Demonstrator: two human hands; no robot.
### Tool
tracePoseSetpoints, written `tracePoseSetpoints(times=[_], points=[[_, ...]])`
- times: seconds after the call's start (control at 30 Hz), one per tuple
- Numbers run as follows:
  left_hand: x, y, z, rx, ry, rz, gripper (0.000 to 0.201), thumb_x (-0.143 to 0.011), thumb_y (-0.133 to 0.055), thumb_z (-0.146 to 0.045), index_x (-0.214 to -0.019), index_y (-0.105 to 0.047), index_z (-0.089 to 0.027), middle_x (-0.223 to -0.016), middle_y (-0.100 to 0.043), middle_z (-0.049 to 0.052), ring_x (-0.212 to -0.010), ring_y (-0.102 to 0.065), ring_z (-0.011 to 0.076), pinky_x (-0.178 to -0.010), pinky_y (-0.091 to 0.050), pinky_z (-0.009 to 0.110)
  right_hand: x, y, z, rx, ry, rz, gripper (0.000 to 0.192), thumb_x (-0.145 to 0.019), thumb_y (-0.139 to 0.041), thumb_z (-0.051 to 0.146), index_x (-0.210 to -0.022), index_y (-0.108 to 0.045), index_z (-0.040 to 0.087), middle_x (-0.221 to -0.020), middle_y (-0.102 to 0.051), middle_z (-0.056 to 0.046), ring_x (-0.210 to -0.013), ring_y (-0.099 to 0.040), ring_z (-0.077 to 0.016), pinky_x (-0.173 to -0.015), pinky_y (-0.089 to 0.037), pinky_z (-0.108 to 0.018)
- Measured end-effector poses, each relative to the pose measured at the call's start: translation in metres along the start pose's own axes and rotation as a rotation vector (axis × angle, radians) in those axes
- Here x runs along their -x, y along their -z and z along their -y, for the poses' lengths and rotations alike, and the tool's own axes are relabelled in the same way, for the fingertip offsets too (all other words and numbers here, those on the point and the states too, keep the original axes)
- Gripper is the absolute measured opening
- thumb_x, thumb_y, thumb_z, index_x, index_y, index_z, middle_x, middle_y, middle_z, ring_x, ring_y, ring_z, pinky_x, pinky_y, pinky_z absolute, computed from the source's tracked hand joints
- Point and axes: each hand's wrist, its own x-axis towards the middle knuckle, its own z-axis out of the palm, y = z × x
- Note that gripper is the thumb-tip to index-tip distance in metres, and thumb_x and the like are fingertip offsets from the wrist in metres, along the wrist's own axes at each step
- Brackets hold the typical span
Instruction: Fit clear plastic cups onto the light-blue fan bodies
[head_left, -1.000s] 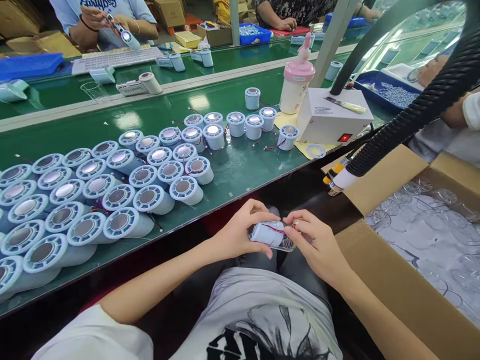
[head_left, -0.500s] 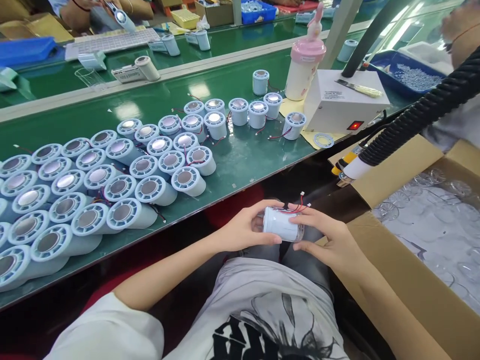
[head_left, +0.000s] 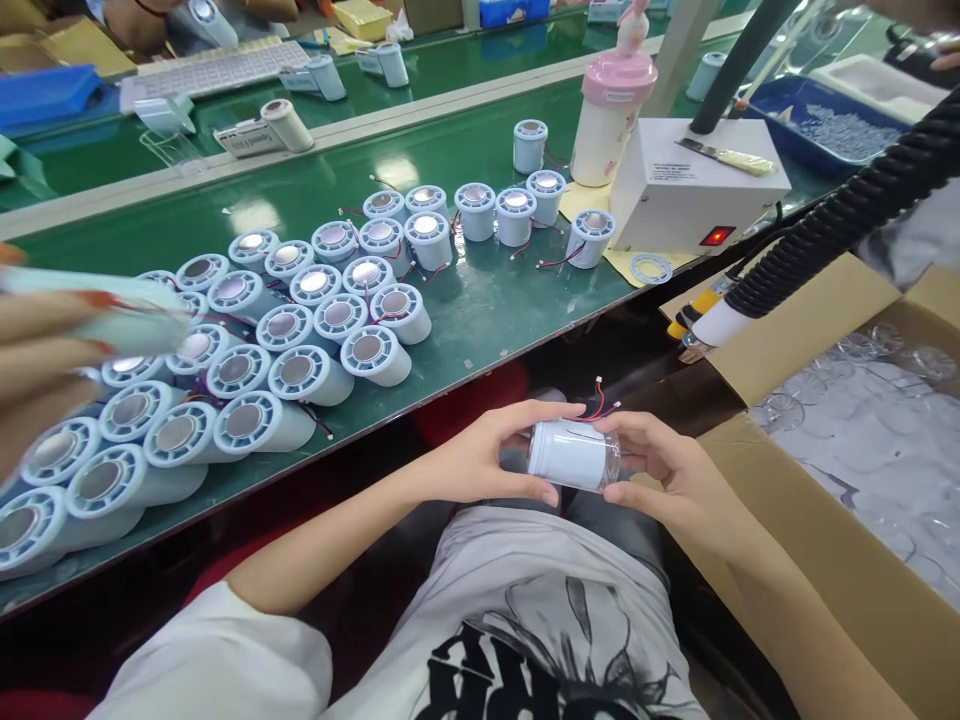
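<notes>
Above my lap, a light-blue cylindrical housing (head_left: pixel 568 452) lies on its side between my two hands. Red and dark wires with white plugs stick up behind it. My left hand (head_left: pixel 499 450) is closed around its left end, thumb below and fingers above. A clear plastic cover (head_left: pixel 613 460) surrounds part of the housing and juts out past its right end. My right hand (head_left: pixel 660 465) grips that cover with thumb and fingertips. On the green bench stand rows of similar blue housings (head_left: pixel 300 375) with round silvery tops and thin wires.
Another person's blurred hand (head_left: pixel 37 350) holds a pale blue part over the rows at left. A white box (head_left: pixel 697 185) with a lit red switch stands by a pink-lidded bottle (head_left: pixel 616 115). A black ribbed hose (head_left: pixel 840 220) overhangs a carton (head_left: pixel 832 560) of clear plastic parts.
Another person's hand with a pale blue part has come in over the rows at left. My right hand has shifted slightly right, and more of the clear cover shows beyond the housing.
</notes>
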Motion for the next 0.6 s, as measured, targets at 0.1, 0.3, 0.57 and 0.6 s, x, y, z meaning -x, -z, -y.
tracePoseSetpoints(times=[0.1,0.3,0.57,0.6], points=[[0.001,0.001,0.000,-0.027,-0.037,0.005,0.078,-0.070,-0.086,-0.025,-0.141,-0.053,-0.026,-0.144,-0.056,0.012,-0.128,-0.057,0.0282,-0.105,-0.050,0.039,0.000,-0.001,0.000,-0.093,-0.036,0.002,0.038,-0.087,-0.075,0.030,-0.121,-0.059,0.032,-0.122,-0.066,-0.003,-0.108,-0.065,-0.0185,-0.092,-0.058,-0.031],[0.001,0.001,-0.001,-0.104,-0.104,0.001,0.078,-0.071,-0.085,-0.025,-0.142,-0.053,-0.027,-0.145,-0.055,0.012,-0.131,-0.054,0.0282,-0.106,-0.049,0.039,-0.002,-0.002,-0.001,-0.242,-0.119,-0.012,0.036,-0.086,-0.075,0.036,-0.118,-0.059,0.028,-0.105,-0.071,-0.002,-0.091,-0.067,-0.0162,-0.077,-0.059,-0.026],[0.002,0.001,-0.003,-0.125,-0.106,0.006,0.074,-0.073,-0.084,-0.028,-0.141,-0.055,-0.028,-0.143,-0.056,0.012,-0.134,-0.052,0.0301,-0.104,-0.051,0.040,-0.005,-0.010,-0.004,-0.394,-0.245,-0.084,0.035,-0.084,-0.074,0.045,-0.106,-0.059,0.023,-0.086,-0.072,-0.002,-0.070,-0.071,-0.0183,-0.061,-0.062,-0.029],[0.003,0.002,-0.003,-0.118,-0.103,0.006,0.075,-0.072,-0.084,-0.028,-0.141,-0.055,-0.029,-0.143,-0.056,0.012,-0.133,-0.052,0.0301,-0.104,-0.051,0.039,-0.005,-0.012,-0.005,-0.409,-0.269,-0.093,0.032,-0.085,-0.072,0.046,-0.105,-0.059,0.024,-0.083,-0.072,-0.001,-0.066,-0.071,-0.0182,-0.059,-0.061,-0.028]])
